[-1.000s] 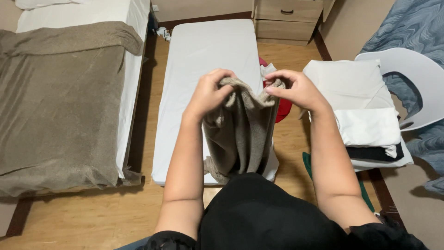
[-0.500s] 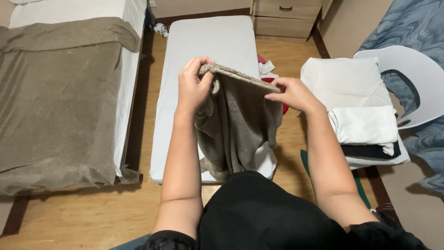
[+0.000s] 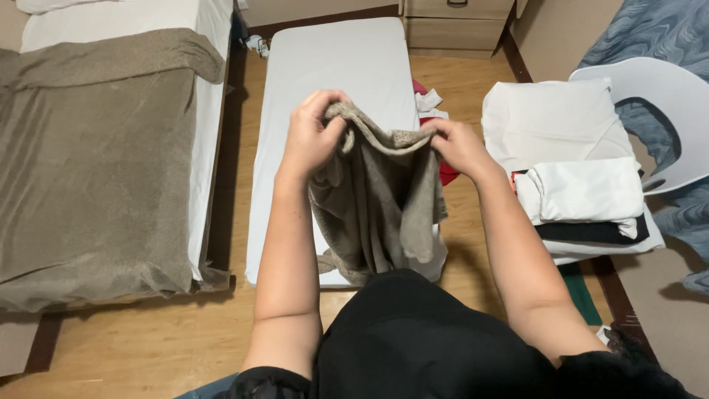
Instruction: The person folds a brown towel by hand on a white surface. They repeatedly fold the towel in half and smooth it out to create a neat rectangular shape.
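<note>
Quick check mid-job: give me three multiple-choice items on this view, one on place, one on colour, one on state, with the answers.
1. Where is the folded white stack?
A. on the bed
B. right of the mattress
C. on the dresser

2. What colour is the garment?
A. grey-brown
B. blue
C. red

3. How is the garment held?
A. flat on the floor
B. one hand only
C. both hands at its top edge

Answers: B, it lies right of the white mattress; A, its knit is grey-brown; C, the left hand and right hand pinch the top while it hangs.
</note>
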